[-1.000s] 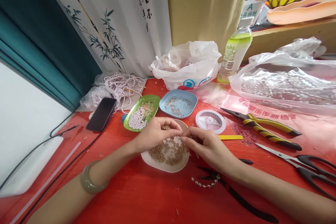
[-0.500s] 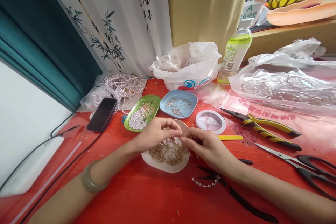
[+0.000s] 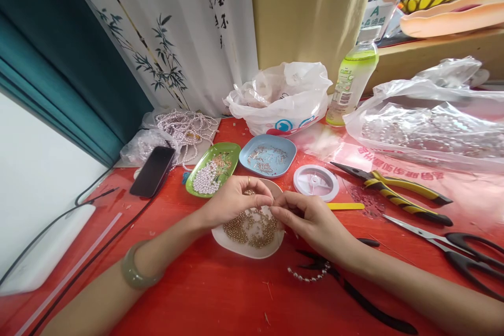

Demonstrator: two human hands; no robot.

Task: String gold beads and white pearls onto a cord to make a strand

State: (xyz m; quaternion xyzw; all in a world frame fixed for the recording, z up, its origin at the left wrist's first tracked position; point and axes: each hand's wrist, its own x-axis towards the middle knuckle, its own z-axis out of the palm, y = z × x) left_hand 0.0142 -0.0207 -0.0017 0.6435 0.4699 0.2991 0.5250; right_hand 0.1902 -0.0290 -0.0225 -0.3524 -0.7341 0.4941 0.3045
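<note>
Over a white dish point(image 3: 228, 245) of small gold beads point(image 3: 236, 231), my two hands meet at the fingertips. My left hand point(image 3: 238, 200) is pinched closed, thumb against fingers. Opposite it, my right hand point(image 3: 305, 215) pinches too; what lies between the fingertips is too small to make out. A short string of silvery beads point(image 3: 309, 276) hangs from the right side, its end lying by black-handled pliers point(image 3: 354, 294) under my right forearm. Behind my hands are a green dish point(image 3: 232, 156) with white pearl beads point(image 3: 207, 179) and a blue dish point(image 3: 289, 160) with small metal pins.
A spool point(image 3: 315, 182) and a yellow stick point(image 3: 346, 206) lie right of the dishes. Yellow-black pliers point(image 3: 394, 189) and scissors point(image 3: 452, 249) rest farther right. A phone point(image 3: 153, 170) and pearl strands point(image 3: 185, 126) are at the left. Plastic bags point(image 3: 287, 100) and a bottle point(image 3: 352, 86) stand behind.
</note>
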